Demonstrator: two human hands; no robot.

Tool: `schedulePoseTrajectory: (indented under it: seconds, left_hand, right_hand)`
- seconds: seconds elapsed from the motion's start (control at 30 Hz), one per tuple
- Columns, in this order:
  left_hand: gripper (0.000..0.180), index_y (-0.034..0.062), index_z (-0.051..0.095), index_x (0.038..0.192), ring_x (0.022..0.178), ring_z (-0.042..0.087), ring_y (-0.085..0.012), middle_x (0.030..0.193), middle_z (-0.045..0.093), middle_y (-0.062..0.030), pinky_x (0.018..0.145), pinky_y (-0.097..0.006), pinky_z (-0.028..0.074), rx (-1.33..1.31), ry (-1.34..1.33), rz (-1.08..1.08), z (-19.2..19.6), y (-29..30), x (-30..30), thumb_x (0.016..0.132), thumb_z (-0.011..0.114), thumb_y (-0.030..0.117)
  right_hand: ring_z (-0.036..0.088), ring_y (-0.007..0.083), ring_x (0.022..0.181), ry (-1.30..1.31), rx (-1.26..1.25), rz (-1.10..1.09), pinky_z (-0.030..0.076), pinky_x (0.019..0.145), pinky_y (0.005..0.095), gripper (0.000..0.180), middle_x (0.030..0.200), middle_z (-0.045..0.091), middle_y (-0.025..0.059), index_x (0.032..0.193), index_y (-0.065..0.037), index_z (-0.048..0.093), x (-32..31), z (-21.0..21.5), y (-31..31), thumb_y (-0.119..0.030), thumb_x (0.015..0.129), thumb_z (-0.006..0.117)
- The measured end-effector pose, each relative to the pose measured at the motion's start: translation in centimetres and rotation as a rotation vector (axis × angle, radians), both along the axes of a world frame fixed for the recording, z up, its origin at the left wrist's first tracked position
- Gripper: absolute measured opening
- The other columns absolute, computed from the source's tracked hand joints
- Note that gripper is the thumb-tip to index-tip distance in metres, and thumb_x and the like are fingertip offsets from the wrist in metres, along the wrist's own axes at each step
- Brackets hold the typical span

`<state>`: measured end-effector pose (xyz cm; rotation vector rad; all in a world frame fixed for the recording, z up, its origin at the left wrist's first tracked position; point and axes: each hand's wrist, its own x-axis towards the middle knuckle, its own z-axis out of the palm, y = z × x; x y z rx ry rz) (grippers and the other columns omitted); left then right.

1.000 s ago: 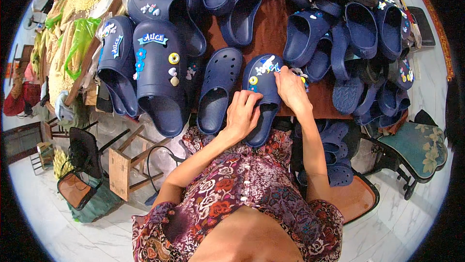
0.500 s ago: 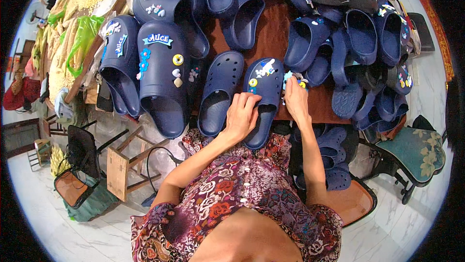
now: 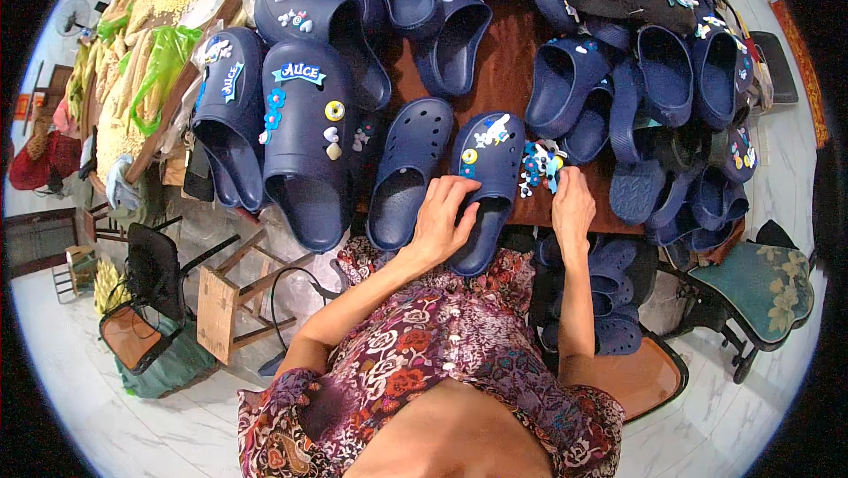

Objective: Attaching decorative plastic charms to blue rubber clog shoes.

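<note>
A navy clog [image 3: 488,153] lies in front of me, toe pointing away, with a white figure, a yellow ring and a blue flower charm on its upper. My left hand [image 3: 444,220] grips its left side, fingers on the upper and thumb at the foot opening. Right of the clog is a small heap of blue, white and yellow shoe charms [image 3: 535,165]. At the heap's right edge is my right hand [image 3: 574,204], fingers bent together; what they pinch, if anything, is hidden. A bare navy clog with open holes [image 3: 415,138] rests just left of my left hand.
Decorated navy clogs [image 3: 305,125] stand at the left, and more are piled at the right [image 3: 664,72] on the brown table [image 3: 512,54]. Below the table's edge sit further clogs [image 3: 614,292]. A wooden stool [image 3: 216,310] and chairs [image 3: 760,284] stand around.
My right hand has moved right and slightly down, from beside the clog to the right edge of the charm heap, uncovering more charms. My left hand stays on the clog.
</note>
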<state>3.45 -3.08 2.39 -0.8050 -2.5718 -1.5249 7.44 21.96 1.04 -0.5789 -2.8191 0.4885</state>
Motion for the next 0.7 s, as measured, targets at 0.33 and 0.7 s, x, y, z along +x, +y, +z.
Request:
schedulePoseTrajectory:
  seconds: [0.33, 0.7]
  left_hand:
    - [0.03, 0.0029, 0.06, 0.108, 0.098, 0.057, -0.0355, 0.104, 0.059, -0.0161, 0.085, -0.043, 0.048, -0.032, 0.009, -0.002, 0.2, 0.0, -0.4, 0.079, 0.067, 0.001]
    - [0.033, 0.003, 0.058, 0.11, 0.099, 0.055, -0.0359, 0.106, 0.057, -0.0165, 0.086, -0.043, 0.047, -0.078, 0.032, -0.004, 0.1, 0.4, -0.1, 0.079, 0.066, -0.001]
  right_hand:
    - [0.058, 0.0359, 0.106, 0.191, -0.086, 0.475, 0.049, 0.088, 0.0437, 0.03, 0.114, 0.059, 0.0153, 0.119, -0.003, 0.061, -6.9, 3.9, -3.5, -0.014, 0.09, 0.064]
    - [0.055, 0.0348, 0.103, 0.133, 0.065, 0.676, 0.049, 0.084, 0.0447, 0.034, 0.106, 0.055, 0.015, 0.107, -0.002, 0.058, -9.8, 2.6, -4.3, -0.02, 0.082, 0.073]
